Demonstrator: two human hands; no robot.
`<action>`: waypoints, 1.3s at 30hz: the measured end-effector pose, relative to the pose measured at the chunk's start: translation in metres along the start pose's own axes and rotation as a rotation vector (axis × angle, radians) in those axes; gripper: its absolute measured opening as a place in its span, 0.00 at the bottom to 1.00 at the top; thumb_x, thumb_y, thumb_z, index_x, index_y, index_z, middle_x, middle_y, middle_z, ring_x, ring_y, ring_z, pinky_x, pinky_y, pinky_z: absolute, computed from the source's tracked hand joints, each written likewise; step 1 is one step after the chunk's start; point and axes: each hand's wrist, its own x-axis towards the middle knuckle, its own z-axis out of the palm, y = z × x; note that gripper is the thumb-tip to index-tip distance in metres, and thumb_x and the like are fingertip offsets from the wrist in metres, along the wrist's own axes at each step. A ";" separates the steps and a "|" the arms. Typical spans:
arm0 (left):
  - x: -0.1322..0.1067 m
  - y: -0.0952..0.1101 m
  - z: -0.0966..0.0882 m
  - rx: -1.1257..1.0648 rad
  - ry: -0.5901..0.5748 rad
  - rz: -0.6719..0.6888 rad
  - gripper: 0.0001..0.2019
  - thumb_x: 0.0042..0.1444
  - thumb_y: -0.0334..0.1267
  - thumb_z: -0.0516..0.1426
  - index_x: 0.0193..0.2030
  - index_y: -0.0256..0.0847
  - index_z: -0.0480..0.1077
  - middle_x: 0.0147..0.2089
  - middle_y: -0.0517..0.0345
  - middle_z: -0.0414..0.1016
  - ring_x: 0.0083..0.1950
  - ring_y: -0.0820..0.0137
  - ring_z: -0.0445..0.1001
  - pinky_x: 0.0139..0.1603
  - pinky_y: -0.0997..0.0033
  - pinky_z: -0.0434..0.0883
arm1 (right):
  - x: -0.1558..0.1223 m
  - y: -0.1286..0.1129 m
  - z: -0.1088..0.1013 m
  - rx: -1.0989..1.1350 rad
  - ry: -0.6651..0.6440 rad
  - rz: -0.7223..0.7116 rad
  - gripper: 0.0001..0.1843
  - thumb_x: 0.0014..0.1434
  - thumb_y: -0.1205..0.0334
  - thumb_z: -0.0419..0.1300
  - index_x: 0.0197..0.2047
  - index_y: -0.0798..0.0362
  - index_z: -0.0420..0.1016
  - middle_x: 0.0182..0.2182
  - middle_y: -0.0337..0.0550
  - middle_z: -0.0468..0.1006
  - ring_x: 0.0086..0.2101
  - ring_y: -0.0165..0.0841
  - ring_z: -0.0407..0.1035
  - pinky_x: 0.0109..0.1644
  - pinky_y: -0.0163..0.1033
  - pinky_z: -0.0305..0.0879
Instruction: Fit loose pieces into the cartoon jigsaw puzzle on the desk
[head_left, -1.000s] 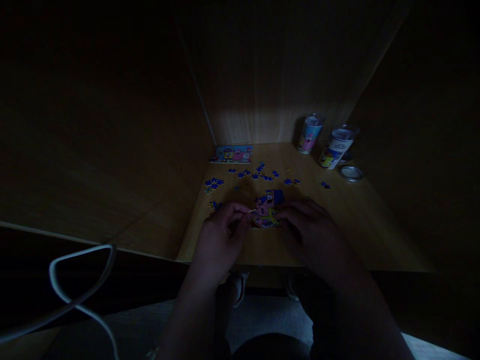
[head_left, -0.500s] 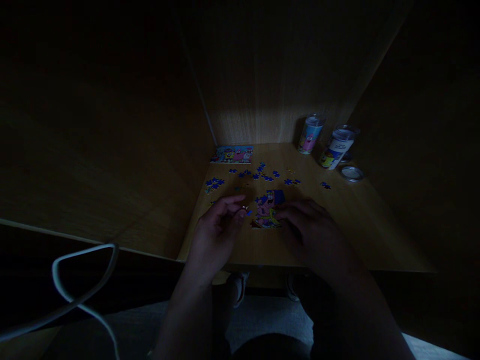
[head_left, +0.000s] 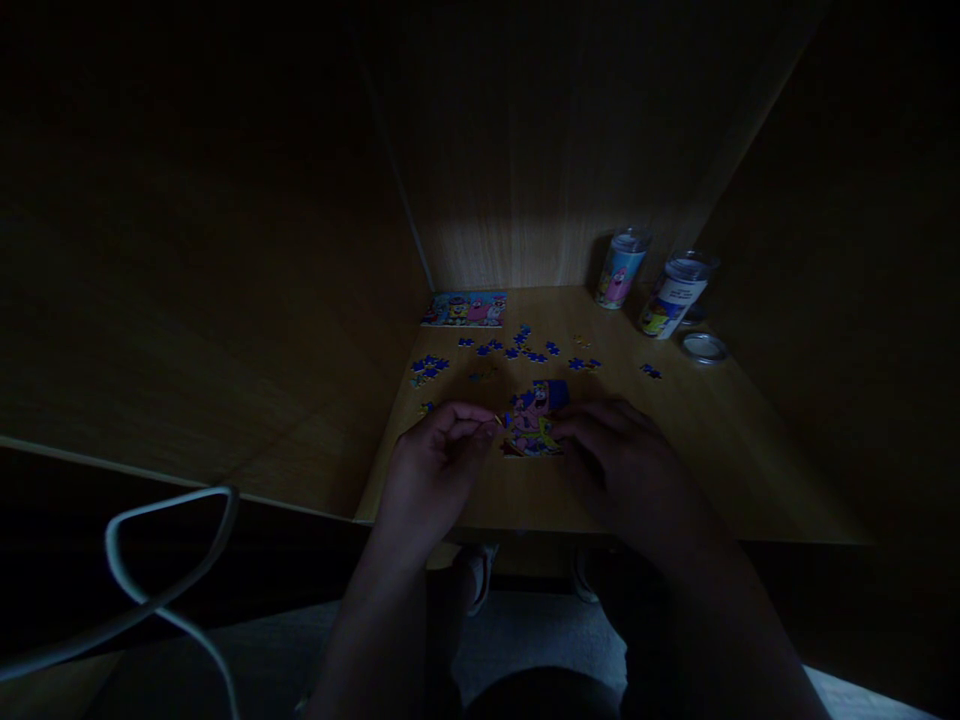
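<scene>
My left hand point(head_left: 442, 450) pinches a small jigsaw piece point(head_left: 501, 421) between thumb and forefinger, at the left edge of a partly joined jigsaw puzzle point(head_left: 534, 408). The joined part shows a pink cartoon figure, a dark blue patch and some yellow. At its right edge, my right hand point(head_left: 619, 445) holds it with thumb and fingertips together; the fingers cover that side. Loose jigsaw pieces point(head_left: 536, 356), mostly blue, are scattered just beyond the puzzle. The light is dim, so the held piece's picture is hard to make out.
A cartoon picture card point(head_left: 465, 309) lies at the back left. Two clear printed canisters, one farther back point(head_left: 622, 268) and one nearer point(head_left: 675, 295), stand at the back right beside a round lid point(head_left: 703, 347). Wooden panels enclose the tabletop point(head_left: 720, 460). A white cable point(head_left: 161, 605) loops at lower left.
My left hand has moved slightly right, bringing its piece up to the puzzle's left edge, and its fingers have closed more tightly. My right hand stays in place.
</scene>
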 end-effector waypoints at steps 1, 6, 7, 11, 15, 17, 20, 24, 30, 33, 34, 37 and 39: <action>0.000 0.000 0.000 0.015 -0.005 0.004 0.06 0.67 0.43 0.66 0.45 0.45 0.81 0.42 0.57 0.88 0.45 0.65 0.87 0.46 0.69 0.81 | 0.000 0.000 0.000 0.001 0.003 0.000 0.11 0.70 0.68 0.62 0.51 0.48 0.81 0.53 0.48 0.84 0.53 0.46 0.76 0.63 0.59 0.74; -0.001 -0.002 -0.001 0.157 -0.013 0.057 0.06 0.70 0.43 0.64 0.45 0.46 0.82 0.45 0.59 0.88 0.47 0.65 0.86 0.49 0.68 0.80 | 0.000 0.001 0.000 0.017 0.001 -0.007 0.11 0.70 0.68 0.61 0.52 0.47 0.82 0.53 0.47 0.85 0.53 0.46 0.77 0.63 0.59 0.73; -0.002 -0.002 -0.001 0.187 -0.016 0.063 0.06 0.70 0.43 0.63 0.46 0.47 0.82 0.46 0.60 0.88 0.47 0.65 0.86 0.49 0.68 0.79 | 0.000 0.001 0.000 0.018 0.001 -0.004 0.11 0.70 0.68 0.61 0.52 0.47 0.82 0.53 0.47 0.85 0.53 0.46 0.77 0.63 0.59 0.74; -0.002 0.001 -0.001 0.285 -0.022 0.072 0.05 0.71 0.40 0.62 0.46 0.49 0.82 0.45 0.62 0.88 0.46 0.66 0.86 0.48 0.68 0.79 | 0.000 0.002 0.001 0.016 0.000 -0.001 0.11 0.70 0.68 0.62 0.52 0.47 0.82 0.53 0.47 0.85 0.53 0.46 0.77 0.62 0.58 0.74; -0.002 0.004 0.000 0.297 -0.009 0.101 0.05 0.71 0.38 0.62 0.45 0.47 0.82 0.44 0.60 0.88 0.46 0.66 0.85 0.48 0.68 0.79 | 0.000 0.003 0.002 0.019 0.005 -0.004 0.11 0.70 0.68 0.62 0.52 0.47 0.82 0.53 0.47 0.85 0.53 0.45 0.77 0.62 0.58 0.74; -0.002 0.004 0.001 0.287 0.019 0.116 0.06 0.71 0.39 0.61 0.45 0.46 0.81 0.44 0.59 0.88 0.46 0.66 0.85 0.49 0.67 0.79 | 0.000 0.003 0.002 0.017 0.005 -0.002 0.11 0.69 0.68 0.62 0.52 0.47 0.82 0.53 0.47 0.85 0.53 0.45 0.77 0.63 0.57 0.73; -0.004 0.003 0.002 0.323 0.094 0.157 0.06 0.70 0.39 0.61 0.45 0.45 0.81 0.45 0.57 0.87 0.47 0.65 0.85 0.51 0.66 0.79 | 0.000 0.003 0.002 0.014 0.001 0.003 0.11 0.69 0.68 0.63 0.52 0.49 0.82 0.53 0.47 0.85 0.53 0.45 0.77 0.63 0.57 0.73; -0.004 0.003 0.004 0.500 0.160 0.214 0.07 0.70 0.36 0.60 0.48 0.45 0.81 0.47 0.54 0.87 0.51 0.60 0.83 0.55 0.60 0.77 | 0.000 0.001 0.001 0.009 0.007 0.002 0.11 0.69 0.68 0.63 0.52 0.48 0.83 0.53 0.47 0.85 0.54 0.45 0.77 0.62 0.56 0.74; -0.001 -0.002 0.006 0.722 0.148 0.201 0.09 0.68 0.31 0.60 0.49 0.44 0.82 0.49 0.50 0.86 0.54 0.52 0.79 0.59 0.51 0.74 | 0.000 0.001 0.000 0.004 0.002 0.005 0.11 0.70 0.69 0.62 0.52 0.48 0.82 0.54 0.47 0.84 0.54 0.46 0.76 0.63 0.57 0.73; -0.001 -0.002 0.006 0.704 0.122 0.224 0.11 0.69 0.29 0.59 0.50 0.45 0.81 0.50 0.51 0.85 0.55 0.52 0.78 0.59 0.51 0.74 | 0.000 0.001 0.001 0.004 -0.002 0.011 0.11 0.70 0.69 0.62 0.52 0.48 0.81 0.54 0.47 0.84 0.54 0.46 0.76 0.63 0.58 0.74; -0.001 -0.001 0.006 0.694 0.102 0.237 0.11 0.69 0.28 0.58 0.49 0.45 0.81 0.50 0.51 0.85 0.55 0.53 0.78 0.58 0.52 0.73 | 0.000 0.001 0.001 0.006 -0.005 0.009 0.11 0.70 0.69 0.62 0.52 0.48 0.81 0.54 0.47 0.84 0.54 0.46 0.76 0.62 0.58 0.74; -0.001 0.002 0.006 0.655 0.042 0.281 0.11 0.70 0.27 0.57 0.47 0.46 0.81 0.49 0.53 0.85 0.54 0.56 0.79 0.57 0.55 0.74 | 0.000 0.001 0.001 0.010 -0.011 0.006 0.11 0.70 0.68 0.62 0.52 0.48 0.82 0.53 0.48 0.84 0.53 0.46 0.76 0.62 0.58 0.74; -0.001 0.002 0.007 0.626 0.024 0.305 0.11 0.71 0.27 0.57 0.47 0.46 0.80 0.48 0.54 0.85 0.53 0.57 0.79 0.55 0.56 0.74 | 0.000 0.001 0.001 0.008 -0.010 0.010 0.11 0.70 0.68 0.62 0.52 0.48 0.82 0.53 0.48 0.84 0.53 0.46 0.76 0.61 0.58 0.74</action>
